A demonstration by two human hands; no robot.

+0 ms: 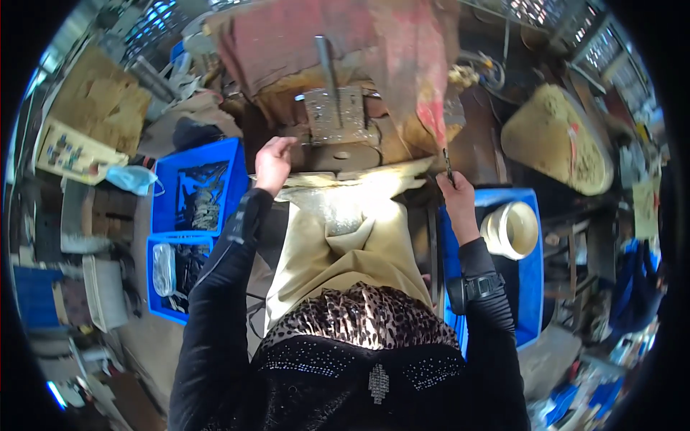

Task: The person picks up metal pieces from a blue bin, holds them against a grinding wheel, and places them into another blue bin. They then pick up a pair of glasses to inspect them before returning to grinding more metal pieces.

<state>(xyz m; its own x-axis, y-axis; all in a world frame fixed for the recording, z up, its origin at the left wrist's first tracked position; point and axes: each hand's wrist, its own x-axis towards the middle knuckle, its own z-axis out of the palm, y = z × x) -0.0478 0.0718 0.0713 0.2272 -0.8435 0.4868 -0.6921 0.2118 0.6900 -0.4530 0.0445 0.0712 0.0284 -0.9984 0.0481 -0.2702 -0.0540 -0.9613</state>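
Observation:
My right hand (pixel 458 201) grips a thin dark tool like tweezers (pixel 447 162), its tip pointing away from me. At the left edge of a machine, my left hand (pixel 272 167) is closed with its fingers together. Whatever they may hold is too small to make out. Between the hands is the machine's round metal plate (pixel 342 156) with a hole in it. Above this plate sits a shiny metal block (pixel 333 115) with an upright rod (pixel 325 61). A cream cloth (pixel 345 266) covers my lap, and its upper part is brightly lit.
Two blue bins (pixel 233 183) with dark metal parts stand at left, with a light-blue face mask (pixel 131 179) beside them. To the right, a blue tray (pixel 530 287) holds a cream pot (pixel 512 230). Worn red sheeting (pixel 295 43) hangs around the machine. A tan triangular board (pixel 557 140) lies beyond.

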